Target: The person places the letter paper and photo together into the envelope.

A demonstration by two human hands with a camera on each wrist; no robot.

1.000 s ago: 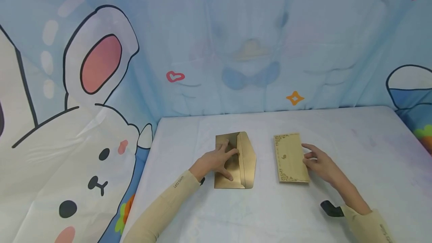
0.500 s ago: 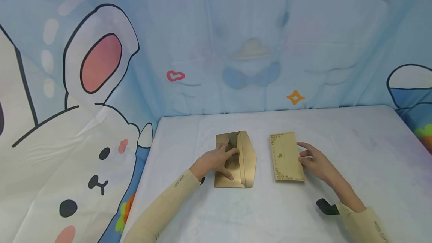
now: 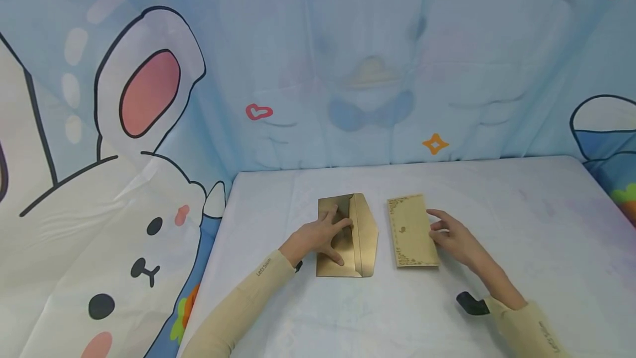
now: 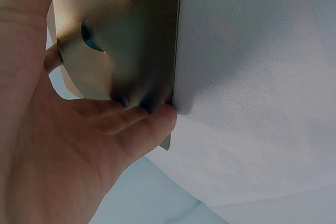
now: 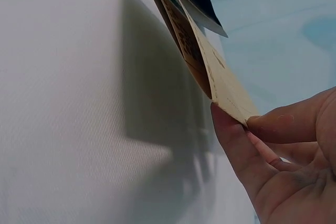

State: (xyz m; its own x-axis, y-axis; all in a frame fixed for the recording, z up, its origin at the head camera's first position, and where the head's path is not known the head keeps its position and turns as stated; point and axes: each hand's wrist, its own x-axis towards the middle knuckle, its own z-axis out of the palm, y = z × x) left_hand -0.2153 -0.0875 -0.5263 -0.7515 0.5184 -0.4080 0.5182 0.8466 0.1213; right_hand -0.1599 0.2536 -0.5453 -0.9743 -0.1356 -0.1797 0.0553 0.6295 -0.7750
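A shiny gold envelope (image 3: pixel 367 239) lies on the table with its pointed flap spread to the right. My left hand (image 3: pixel 317 236) rests on it, fingers spread and fairly straight; the left wrist view shows the fingertips against the envelope's metallic face (image 4: pixel 142 35). To its right is a pale gold folded card (image 3: pixel 413 233) with ornate dark corner patterns. My right hand (image 3: pixel 458 245) pinches the card's right edge between thumb and fingers. Seen from the right wrist, the card (image 5: pixel 226 85) is lifted off the cloth and its folded layers part slightly.
A white cloth covers the table (image 3: pixel 521 225). Behind it hangs a blue curtain (image 3: pixel 308 43) with cartoon prints, and a large printed rabbit (image 3: pixel 164 247) fills the left side. A narrow strip of tablecloth separates the envelope flap from the card.
My right hand has carried the card leftward, narrowing the space between it and the envelope. The left hand and envelope stay in place.
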